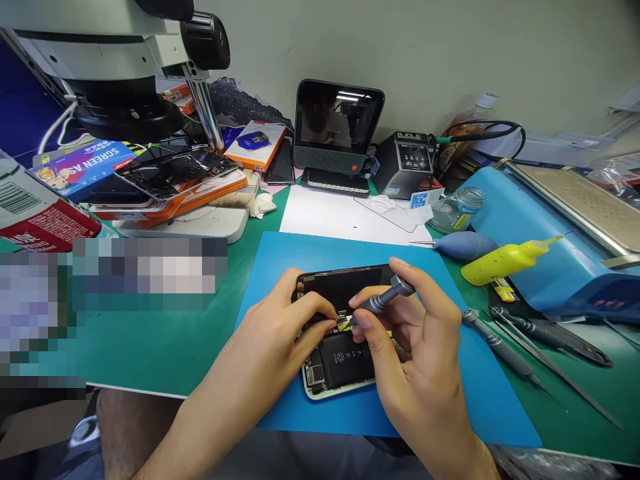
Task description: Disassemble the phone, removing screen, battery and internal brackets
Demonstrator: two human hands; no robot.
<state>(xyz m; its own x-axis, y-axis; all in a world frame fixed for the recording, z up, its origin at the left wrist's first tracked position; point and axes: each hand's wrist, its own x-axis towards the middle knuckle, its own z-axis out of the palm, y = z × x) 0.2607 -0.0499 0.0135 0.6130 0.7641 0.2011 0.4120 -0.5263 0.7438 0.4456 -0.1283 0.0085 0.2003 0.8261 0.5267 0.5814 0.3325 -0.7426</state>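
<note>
An opened smartphone (pixel 330 393) lies on the blue mat (pixel 280 267), its black battery (pixel 345 357) facing up. The phone's dark screen (pixel 345 287) is tilted up along the far side. In my right hand (pixel 425 347) is a grey screwdriver (pixel 380 303), gripped between thumb and fingers with a fingertip on its cap. Its tip points down into the phone near the middle and is hidden by my fingers. My left hand (pixel 285 327) has thumb and index finger pinched at a small part beside the tip; what they hold, if anything, is too small to name.
To the right lie another screwdriver (pixel 505 347), tweezers (pixel 560 380), a yellow bottle (pixel 510 260) and a blue air blower (pixel 465 245) near a blue machine (pixel 530 227). A microscope (pixel 125 80) overhangs stacked phones and boxes at left. A smart display (pixel 340 127) stands behind.
</note>
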